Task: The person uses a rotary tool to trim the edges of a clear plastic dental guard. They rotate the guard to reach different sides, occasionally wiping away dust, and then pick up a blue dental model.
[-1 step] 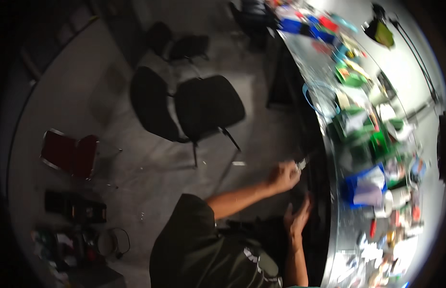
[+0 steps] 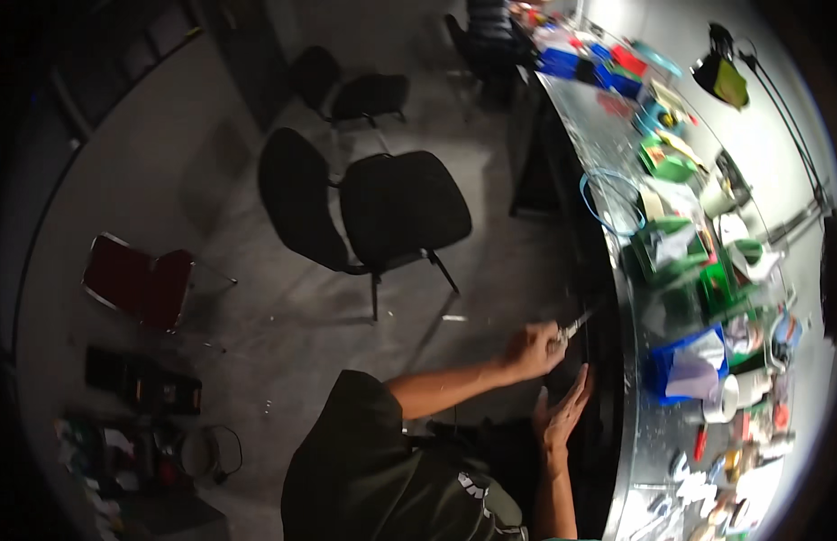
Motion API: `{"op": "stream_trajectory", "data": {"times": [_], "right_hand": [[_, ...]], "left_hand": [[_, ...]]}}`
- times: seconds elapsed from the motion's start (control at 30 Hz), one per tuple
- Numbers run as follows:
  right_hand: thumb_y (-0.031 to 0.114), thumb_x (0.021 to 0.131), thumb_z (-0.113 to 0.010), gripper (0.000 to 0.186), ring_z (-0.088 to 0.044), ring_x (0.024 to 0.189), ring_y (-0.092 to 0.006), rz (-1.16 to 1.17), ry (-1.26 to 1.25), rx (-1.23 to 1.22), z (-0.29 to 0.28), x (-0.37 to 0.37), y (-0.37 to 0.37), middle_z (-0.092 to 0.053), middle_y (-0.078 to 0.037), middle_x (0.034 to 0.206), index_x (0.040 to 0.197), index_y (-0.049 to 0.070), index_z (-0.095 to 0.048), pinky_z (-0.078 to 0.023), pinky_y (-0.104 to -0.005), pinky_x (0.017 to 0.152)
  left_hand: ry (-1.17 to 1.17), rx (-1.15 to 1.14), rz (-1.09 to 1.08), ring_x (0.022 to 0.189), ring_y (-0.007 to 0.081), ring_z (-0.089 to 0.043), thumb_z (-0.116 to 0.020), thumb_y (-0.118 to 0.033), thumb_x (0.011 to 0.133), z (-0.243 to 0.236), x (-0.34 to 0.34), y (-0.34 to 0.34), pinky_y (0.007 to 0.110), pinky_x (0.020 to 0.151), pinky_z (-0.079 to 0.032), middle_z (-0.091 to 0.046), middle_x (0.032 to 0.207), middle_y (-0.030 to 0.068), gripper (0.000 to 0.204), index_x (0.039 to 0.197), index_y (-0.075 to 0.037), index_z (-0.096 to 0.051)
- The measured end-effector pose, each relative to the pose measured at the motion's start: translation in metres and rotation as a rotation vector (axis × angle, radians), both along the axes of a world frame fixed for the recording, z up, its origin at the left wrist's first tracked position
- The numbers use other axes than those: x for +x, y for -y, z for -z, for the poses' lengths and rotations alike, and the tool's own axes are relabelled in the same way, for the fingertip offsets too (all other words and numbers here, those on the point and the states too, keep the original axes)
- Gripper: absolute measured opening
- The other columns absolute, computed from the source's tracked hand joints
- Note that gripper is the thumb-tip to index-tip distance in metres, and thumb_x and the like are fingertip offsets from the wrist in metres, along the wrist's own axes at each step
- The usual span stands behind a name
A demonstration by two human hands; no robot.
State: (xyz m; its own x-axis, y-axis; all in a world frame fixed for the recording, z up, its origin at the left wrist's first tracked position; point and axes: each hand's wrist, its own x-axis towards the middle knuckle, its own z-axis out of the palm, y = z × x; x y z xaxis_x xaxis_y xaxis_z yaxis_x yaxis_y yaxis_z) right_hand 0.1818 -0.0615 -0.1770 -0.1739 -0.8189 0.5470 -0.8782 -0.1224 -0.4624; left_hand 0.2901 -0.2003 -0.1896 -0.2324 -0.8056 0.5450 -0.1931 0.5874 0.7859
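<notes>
My left hand (image 2: pixel 532 352) reaches across from the left, its fingers closed round a slim, pale metal tool (image 2: pixel 573 326). The tool's thin end points up and right, toward the bench edge; blur hides its exact kind. Just below, my right hand (image 2: pixel 564 411) is raised with the palm turned toward the left hand and the fingers stretched out, holding nothing that I can see. The two hands are close but apart. Both are in front of the dark side of the workbench (image 2: pixel 627 361), lower than its lit top.
On the bench stand a blue bin (image 2: pixel 662 365), a green bin (image 2: pixel 648 257), a light-blue hoop (image 2: pixel 588 198) and a red-handled tool (image 2: pixel 700 442). A lamp (image 2: pixel 727 83) hangs over it. Black chair (image 2: pixel 405 203) and red chair (image 2: pixel 134 279) stand on the floor.
The whole view has shifted slightly, with chairs and bench now a little further right and lower, and sharper. My left hand sits a bit lower, nearer my right, still gripping the tool.
</notes>
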Motion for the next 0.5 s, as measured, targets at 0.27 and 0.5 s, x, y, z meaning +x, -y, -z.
{"op": "stream_trajectory", "data": {"times": [0.27, 0.5], "right_hand": [[-0.001, 0.079, -0.062, 0.061, -0.066, 0.104, -0.0474, -0.177, 0.242, 0.12, 0.018, 0.017, 0.018, -0.064, -0.029, 0.121, 0.138, -0.009, -0.051, -0.053, -0.0505, 0.092], [0.012, 0.071, -0.057, 0.025, -0.057, 0.06, -0.0323, -0.518, 0.34, 0.202, -0.065, 0.007, 0.011, -0.062, -0.015, 0.068, 0.09, -0.001, -0.065, -0.045, -0.041, 0.06]], "left_hand": [[-0.351, 0.823, 0.444, 0.071, 0.0133, -0.069, -0.068, -0.027, 0.098, -0.001, 0.078, -0.051, 0.032, 0.063, -0.053, -0.074, 0.079, 0.0058, 0.029, 0.087, -0.002, -0.072], [0.463, 0.091, 0.131, 0.083, 0.0371, -0.071, -0.049, -0.002, 0.088, 0.138, 0.148, 0.053, 0.048, 0.077, -0.056, -0.072, 0.085, 0.0184, 0.025, 0.1, -0.001, -0.07]]}}
